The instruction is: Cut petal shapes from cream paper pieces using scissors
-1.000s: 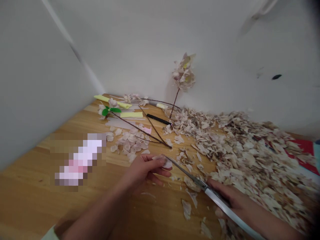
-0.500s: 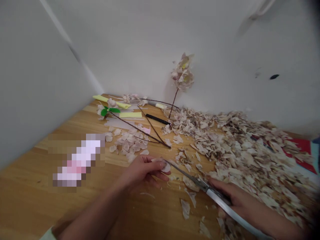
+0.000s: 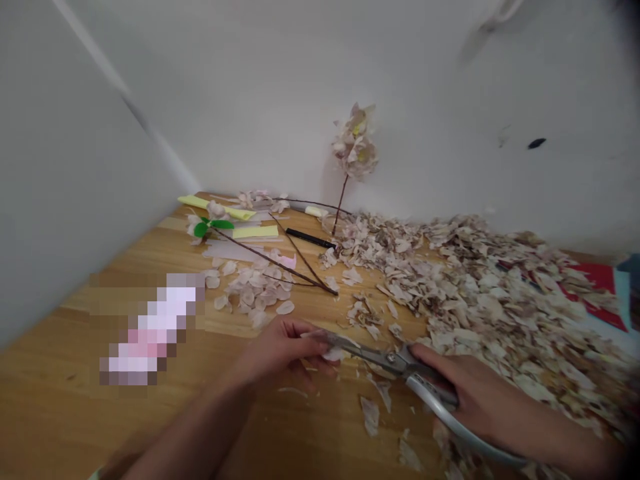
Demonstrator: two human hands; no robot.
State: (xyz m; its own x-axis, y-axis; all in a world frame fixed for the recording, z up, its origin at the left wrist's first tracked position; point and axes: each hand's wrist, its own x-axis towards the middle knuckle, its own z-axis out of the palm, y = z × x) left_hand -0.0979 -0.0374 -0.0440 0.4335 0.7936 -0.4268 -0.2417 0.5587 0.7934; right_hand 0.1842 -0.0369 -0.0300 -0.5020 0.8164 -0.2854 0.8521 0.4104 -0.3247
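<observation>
My left hand (image 3: 280, 347) pinches a small pale petal (image 3: 332, 354) just above the wooden table (image 3: 60, 400). Grey-handled scissors (image 3: 395, 363) lie in my right hand (image 3: 470, 393), whose fingers are wrapped round the handles. The blades point left and meet the petal at my left fingertips. A few cut scraps (image 3: 373, 417) lie on the wood just below the scissors.
A big heap of pale petals (image 3: 490, 300) covers the right side of the table up to the white wall. Thin brown twigs (image 3: 280, 260), a green-leafed sprig (image 3: 210, 225), yellow paper strips (image 3: 255, 231), a black pen (image 3: 313, 238) and an upright flower stem (image 3: 353, 150) sit at the back corner.
The scissors have swung lower and flatter, and their blades have reached the petal held in my left hand. The view has shifted slightly.
</observation>
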